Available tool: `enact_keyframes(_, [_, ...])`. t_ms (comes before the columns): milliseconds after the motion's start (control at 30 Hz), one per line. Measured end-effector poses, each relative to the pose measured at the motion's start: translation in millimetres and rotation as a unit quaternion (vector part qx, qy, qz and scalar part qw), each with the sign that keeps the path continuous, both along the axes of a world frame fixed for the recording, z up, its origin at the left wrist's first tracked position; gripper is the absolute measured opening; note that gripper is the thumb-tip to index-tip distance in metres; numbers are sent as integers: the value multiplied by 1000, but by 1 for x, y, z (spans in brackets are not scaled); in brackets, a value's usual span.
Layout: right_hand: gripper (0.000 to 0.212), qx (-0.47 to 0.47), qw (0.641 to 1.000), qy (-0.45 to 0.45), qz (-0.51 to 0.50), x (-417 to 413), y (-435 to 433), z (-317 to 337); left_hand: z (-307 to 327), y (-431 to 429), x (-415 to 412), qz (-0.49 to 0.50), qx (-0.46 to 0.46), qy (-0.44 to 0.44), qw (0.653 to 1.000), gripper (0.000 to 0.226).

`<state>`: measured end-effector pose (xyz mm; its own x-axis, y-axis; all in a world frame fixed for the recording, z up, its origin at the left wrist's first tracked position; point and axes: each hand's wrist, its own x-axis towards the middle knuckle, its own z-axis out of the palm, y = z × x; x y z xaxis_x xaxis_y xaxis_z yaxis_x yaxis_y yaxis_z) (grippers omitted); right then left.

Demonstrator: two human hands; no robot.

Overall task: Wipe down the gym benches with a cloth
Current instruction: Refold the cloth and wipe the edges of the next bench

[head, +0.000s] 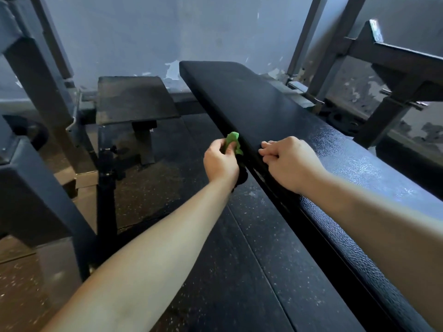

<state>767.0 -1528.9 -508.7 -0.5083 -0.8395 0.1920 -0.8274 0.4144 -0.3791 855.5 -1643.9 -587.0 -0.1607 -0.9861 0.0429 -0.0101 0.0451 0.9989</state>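
The left hand pinches a bunched green cloth against the left side edge of the black padded bench. On that same edge, just beside the cloth, the right hand rests with fingers curled over the pad's rim.

Dim bluish light, sheen on the bench pad — wide-angle bending at edges, sharp focus

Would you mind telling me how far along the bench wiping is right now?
The bench shines near the camera, perhaps already wiped. In hand: the left hand holds the cloth against its left edge while the right hand grips that edge. Left: the matte far end and the dusty small pad beyond look untouched.
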Motion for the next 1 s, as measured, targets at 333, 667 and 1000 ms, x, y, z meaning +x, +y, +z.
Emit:
enact_keyframes(333, [32, 6, 1000, -5, -9, 2, 0, 1, -19, 66, 20, -88, -92, 12, 992, 23])
enact_keyframes(667, [35, 2, 1000, -3, -13, 5, 0, 0, -8, 51, 10, -27, -77, 34, 996, 23])
enact_keyframes(1000, [33, -7, 1000, -2, -14, 3, 1, -2, 8, 18, 6, -24, -100, -40, 994, 18])
